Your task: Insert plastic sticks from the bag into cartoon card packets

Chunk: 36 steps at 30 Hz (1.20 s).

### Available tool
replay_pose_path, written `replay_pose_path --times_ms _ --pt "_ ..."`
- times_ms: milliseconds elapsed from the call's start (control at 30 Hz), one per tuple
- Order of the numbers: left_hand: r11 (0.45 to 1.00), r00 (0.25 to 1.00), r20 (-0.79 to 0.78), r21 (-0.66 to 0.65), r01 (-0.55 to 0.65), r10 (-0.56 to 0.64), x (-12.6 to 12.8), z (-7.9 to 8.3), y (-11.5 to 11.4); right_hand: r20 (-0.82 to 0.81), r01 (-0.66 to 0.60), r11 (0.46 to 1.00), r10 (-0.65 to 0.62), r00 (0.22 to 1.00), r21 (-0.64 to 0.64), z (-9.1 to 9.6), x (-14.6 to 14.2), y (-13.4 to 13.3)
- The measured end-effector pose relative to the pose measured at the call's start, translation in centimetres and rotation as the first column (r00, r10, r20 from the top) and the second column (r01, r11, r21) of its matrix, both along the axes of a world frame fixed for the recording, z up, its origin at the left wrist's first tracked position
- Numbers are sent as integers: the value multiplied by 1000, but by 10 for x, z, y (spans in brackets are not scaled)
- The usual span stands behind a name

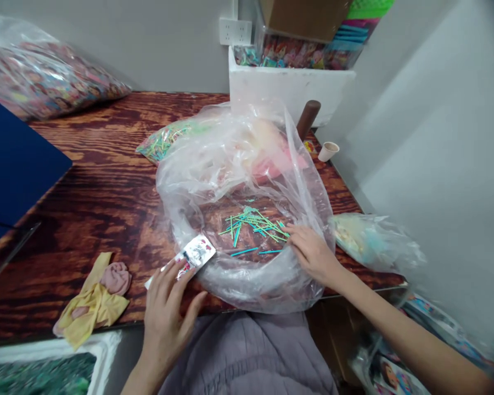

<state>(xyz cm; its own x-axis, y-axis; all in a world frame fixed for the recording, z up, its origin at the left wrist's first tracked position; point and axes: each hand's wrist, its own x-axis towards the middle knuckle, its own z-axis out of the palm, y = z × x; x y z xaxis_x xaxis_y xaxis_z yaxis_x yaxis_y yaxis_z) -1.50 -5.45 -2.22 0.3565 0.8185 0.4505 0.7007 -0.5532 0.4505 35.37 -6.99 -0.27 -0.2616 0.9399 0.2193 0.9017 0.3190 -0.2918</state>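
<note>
Thin sticks: green and blue, straight, slender, in a loose crisscross pile [255, 226]; two blue ones lie apart at the near side.
Location: inside the ring of the clear plastic bag's [247, 280] wide-open mouth, on the wood-grain surface [119, 208]; whether film lies beneath them cannot be told.
Clear bag: crumpled and translucent; pink and pale contents show through its far part, details unclear.
Right hand [313, 252]: over the bag's right edge, fingertips at the pile's right end; cannot tell whether the fingers grip a stick.
Left hand [167, 307]: fingers spread, lying loosely over the lower part of a shiny printed packet [200, 249], which sits at the bag's left edge.
Smaller bag: behind the clear bag, filled with green, yellow and blue sticks [164, 142].
Right-hand bag: near the surface's edge, pale yellow and bluish contents [366, 236].
White box: at the back, holding colourful printed packages [290, 88].
Paper cup: near the right edge, upright, beside the wall [328, 151]; interior not readable.
Large bag: far left, packed with printed items [53, 82].
Cloth item: yellow and pink, near left [93, 304].
</note>
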Motion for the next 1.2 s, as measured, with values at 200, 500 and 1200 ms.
replay_pose_path --times_ms 200,500,1200 --pt "909 896 -158 -122 399 -415 62 9 -21 -58 31 997 -35 998 -69 8 -3 17" --pt "907 935 94 -226 355 -343 104 5 33 -161 -73 993 58 985 -92 59 -28 -9" --pt "792 867 -494 -504 -345 63 -34 -3 62 -65 -147 902 132 989 -405 68 -30 90"
